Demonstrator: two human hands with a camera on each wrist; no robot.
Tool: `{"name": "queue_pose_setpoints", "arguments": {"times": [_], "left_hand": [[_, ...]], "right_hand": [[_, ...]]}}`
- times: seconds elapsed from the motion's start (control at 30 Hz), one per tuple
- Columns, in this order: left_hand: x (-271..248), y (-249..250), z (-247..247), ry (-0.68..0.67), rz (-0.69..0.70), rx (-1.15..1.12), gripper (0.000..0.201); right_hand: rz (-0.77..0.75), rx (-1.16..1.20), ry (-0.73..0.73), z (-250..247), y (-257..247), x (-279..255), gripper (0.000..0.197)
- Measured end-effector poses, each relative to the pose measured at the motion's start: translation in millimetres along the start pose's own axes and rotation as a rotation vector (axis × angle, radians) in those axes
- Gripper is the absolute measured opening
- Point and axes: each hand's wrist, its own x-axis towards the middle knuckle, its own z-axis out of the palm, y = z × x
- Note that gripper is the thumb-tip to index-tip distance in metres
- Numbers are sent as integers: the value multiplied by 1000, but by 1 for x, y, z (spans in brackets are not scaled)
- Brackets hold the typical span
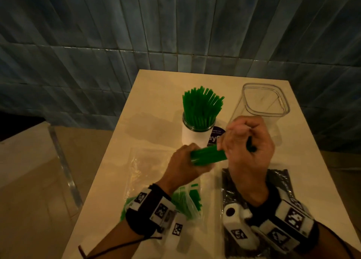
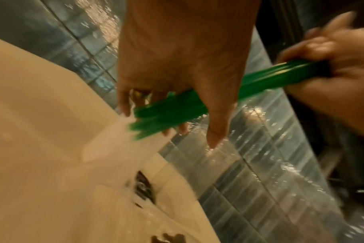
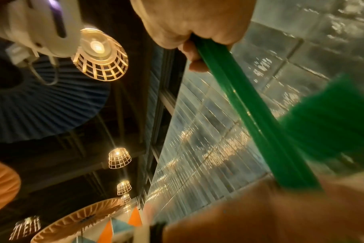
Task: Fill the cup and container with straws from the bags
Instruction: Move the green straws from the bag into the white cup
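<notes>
A bundle of green straws (image 1: 208, 155) hangs level above the table, gripped at its left end by my left hand (image 1: 182, 162) and at its right end by my right hand (image 1: 247, 141). The left wrist view shows the green straws (image 2: 177, 108) under my left hand's fingers (image 2: 214, 131). In the right wrist view the straws (image 3: 249, 111) run from my right hand (image 3: 197, 32). Behind the bundle a white cup (image 1: 197, 135) stands packed with upright green straws (image 1: 201, 108). A clear square container (image 1: 263, 104) stands to its right with no straws inside.
A clear bag with green straws (image 1: 187, 202) lies under my left wrist, and a bag of black straws (image 1: 281, 182) lies under my right wrist. The cream table (image 1: 156, 94) ends at a blue tiled wall (image 1: 136, 34). A clear chair stands to the left.
</notes>
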Motion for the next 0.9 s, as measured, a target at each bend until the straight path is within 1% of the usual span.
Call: {"name": "queue_pose_setpoints", "arguments": {"times": [0.07,0.13,0.17,0.23,0.27,0.3,0.33,0.37,0.43,0.5,0.53,0.57,0.6,0.63,0.67,0.7,0.73,0.8,0.83,0.9], "left_hand": [[3,-17,-6,22,-109,-59,43],[6,-21,-7,19,-143,-224,48],[8,-24,-3,36,-160,-279,54],[10,-22,0,9,-180,-333,70],[12,-19,0,-28,-190,-321,72],[13,-16,-1,-33,-194,-317,72],[14,-13,-1,-21,-196,-328,72],[16,-13,-1,6,-186,-347,73],[19,-10,-3,30,-185,-417,73],[22,-8,-6,62,-174,-467,74],[25,-9,-7,119,-142,-423,80],[29,-12,-7,206,-107,-336,90],[34,-19,-6,289,-60,-224,103],[40,-24,-5,339,-24,-143,116],[46,-26,-5,341,-26,-114,127],[54,-25,-4,322,-66,-149,135],[61,-21,-4,297,-108,-227,139],[77,-14,-5,266,-113,-379,136],[84,-14,-6,275,-93,-397,133],[94,-15,-7,296,-71,-324,125]], "right_hand": [[-86,18,-20,-1,-10,5,9],[-119,10,-60,2,-15,3,5],[-122,-3,-78,4,-16,1,6],[-120,-12,-90,9,-15,-4,19],[-110,1,-88,11,-15,-5,27],[-90,16,-76,12,-15,-4,33],[-72,31,-63,12,-16,-1,34],[-53,43,-53,12,-16,3,29],[-29,65,-51,10,-13,15,11],[4,94,-23,9,-12,34,23],[14,87,-6,9,-12,45,30],[23,72,21,9,-12,55,36],[27,58,36,9,-12,65,40],[27,48,53,10,-11,74,42],[20,41,63,11,-10,82,42],[13,40,67,12,-9,88,42],[6,39,65,14,-8,93,43],[-6,27,51,19,-5,99,45],[-13,18,41,22,-3,100,45],[-25,-12,20,25,2,102,43]]}}
